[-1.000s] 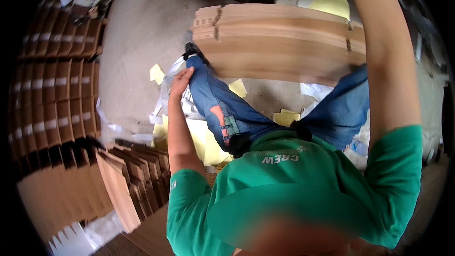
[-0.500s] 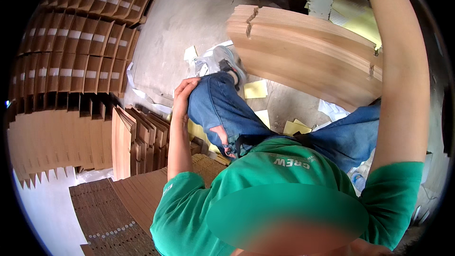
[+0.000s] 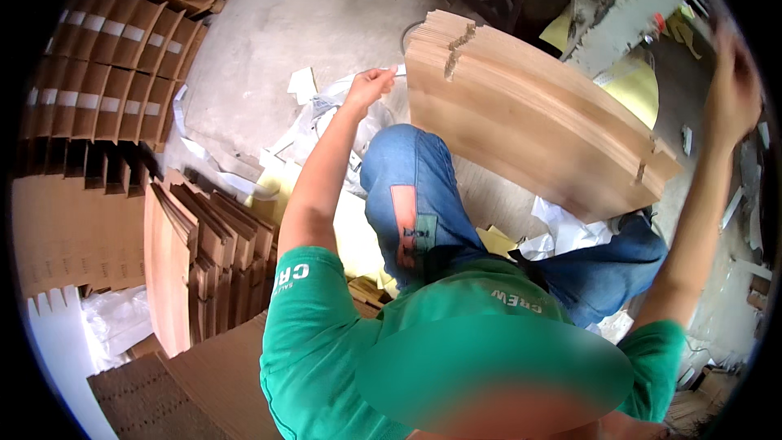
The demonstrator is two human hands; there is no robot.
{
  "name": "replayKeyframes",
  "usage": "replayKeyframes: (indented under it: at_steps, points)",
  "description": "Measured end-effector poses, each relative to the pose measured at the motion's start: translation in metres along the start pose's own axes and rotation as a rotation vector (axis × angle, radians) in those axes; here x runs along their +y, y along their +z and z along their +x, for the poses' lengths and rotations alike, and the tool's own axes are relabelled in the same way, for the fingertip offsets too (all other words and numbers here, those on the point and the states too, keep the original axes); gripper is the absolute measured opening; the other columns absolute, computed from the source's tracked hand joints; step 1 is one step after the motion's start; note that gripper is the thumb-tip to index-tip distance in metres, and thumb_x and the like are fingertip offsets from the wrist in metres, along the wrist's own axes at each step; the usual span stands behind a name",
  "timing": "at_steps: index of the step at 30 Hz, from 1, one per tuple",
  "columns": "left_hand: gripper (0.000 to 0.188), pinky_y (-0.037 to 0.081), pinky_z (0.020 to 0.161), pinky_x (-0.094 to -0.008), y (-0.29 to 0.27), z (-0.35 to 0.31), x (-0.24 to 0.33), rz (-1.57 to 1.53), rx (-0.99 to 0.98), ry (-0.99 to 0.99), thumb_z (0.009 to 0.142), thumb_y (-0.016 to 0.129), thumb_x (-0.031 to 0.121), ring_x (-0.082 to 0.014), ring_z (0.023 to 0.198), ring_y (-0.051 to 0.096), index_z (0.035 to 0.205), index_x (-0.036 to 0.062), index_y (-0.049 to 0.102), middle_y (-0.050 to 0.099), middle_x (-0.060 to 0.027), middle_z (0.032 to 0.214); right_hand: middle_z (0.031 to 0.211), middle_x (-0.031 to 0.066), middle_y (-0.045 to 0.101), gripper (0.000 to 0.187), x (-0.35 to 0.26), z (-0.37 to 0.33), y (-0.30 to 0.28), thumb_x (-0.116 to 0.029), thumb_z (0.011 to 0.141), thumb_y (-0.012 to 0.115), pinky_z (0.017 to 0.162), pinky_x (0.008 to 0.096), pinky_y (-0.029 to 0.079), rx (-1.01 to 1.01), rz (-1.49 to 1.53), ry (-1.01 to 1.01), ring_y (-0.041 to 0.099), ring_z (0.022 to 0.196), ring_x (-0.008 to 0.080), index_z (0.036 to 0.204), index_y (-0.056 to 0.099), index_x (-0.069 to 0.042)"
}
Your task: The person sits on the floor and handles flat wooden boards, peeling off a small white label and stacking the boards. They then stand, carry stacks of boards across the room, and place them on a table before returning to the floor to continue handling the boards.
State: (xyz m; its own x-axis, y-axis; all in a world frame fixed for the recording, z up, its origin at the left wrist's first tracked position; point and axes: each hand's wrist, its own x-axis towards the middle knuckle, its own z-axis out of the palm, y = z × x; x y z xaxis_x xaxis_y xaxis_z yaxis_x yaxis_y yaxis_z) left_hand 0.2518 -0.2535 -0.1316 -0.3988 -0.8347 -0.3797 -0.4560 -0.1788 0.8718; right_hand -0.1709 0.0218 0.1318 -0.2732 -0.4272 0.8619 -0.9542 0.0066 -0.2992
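In front of my knees a stack of flat brown cardboard sheets (image 3: 521, 114) stands on edge, with notches cut along its top. My left hand (image 3: 372, 91) is stretched forward beside the stack's left end, fingers pinched together. A white strip (image 3: 400, 70) shows right at the fingertips; I cannot make out whether they hold it. Raised at the far right, away from the stack, is my right hand (image 3: 733, 90). It is dark and blurred, so its fingers do not show clearly.
Slotted cardboard dividers (image 3: 106, 41) are piled at the left, above folded cardboard bundles (image 3: 212, 253). Clear plastic, yellow paper (image 3: 358, 232) and a white strap (image 3: 216, 163) litter the floor. A worn grey metal part (image 3: 627, 16) stands beyond the stack.
My left hand has left my knee and reached forward to the stack's left end. My right arm has swung outward to the right, bringing that hand into view.
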Motion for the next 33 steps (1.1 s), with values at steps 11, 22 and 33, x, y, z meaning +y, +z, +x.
replayKeyframes:
  at_steps: [11, 22, 33]
  points:
    - [0.031, 0.044, 0.069, -0.0214, 0.053, 0.04, -0.009, -0.407, 0.27, 0.176, 0.073, 0.071, 0.027, -0.0089, 0.072, 0.056, 0.087, 0.0, 0.066, 0.064, -0.0052, 0.079, 0.095, 0.0099, 0.06, 0.026, -0.039, -0.274, 0.106, -0.008, 0.081, 0.061, 0.076, 0.0263, 0.046, -0.356, 0.261, 0.751, 0.058, 0.088, 0.0142, 0.105, 0.055, 0.0]
    - [0.041, 0.038, 0.082, -0.0307, 0.005, 0.032, -0.008, -0.349, -0.127, -0.049, 0.074, 0.057, 0.021, -0.011, 0.098, 0.049, 0.115, 0.0136, 0.056, 0.058, -0.0001, 0.105, 0.077, 0.0063, 0.058, 0.025, -0.053, -0.256, 0.087, -0.017, 0.086, 0.056, 0.063, 0.0228, 0.043, -0.662, 0.262, 0.889, 0.054, 0.072, 0.0113, 0.101, 0.056, 0.002]
    - [0.063, 0.042, 0.078, -0.0373, 0.02, 0.022, 0.015, 0.001, -0.257, -0.159, 0.079, 0.059, 0.044, -0.0175, 0.1, 0.051, 0.129, 0.0135, 0.038, 0.045, -0.008, 0.124, 0.078, 0.0143, 0.06, 0.02, -0.033, -0.283, 0.071, -0.019, 0.08, 0.06, 0.06, 0.0351, 0.047, -0.529, -0.196, 0.484, 0.059, 0.069, 0.0302, 0.093, 0.059, -0.004]
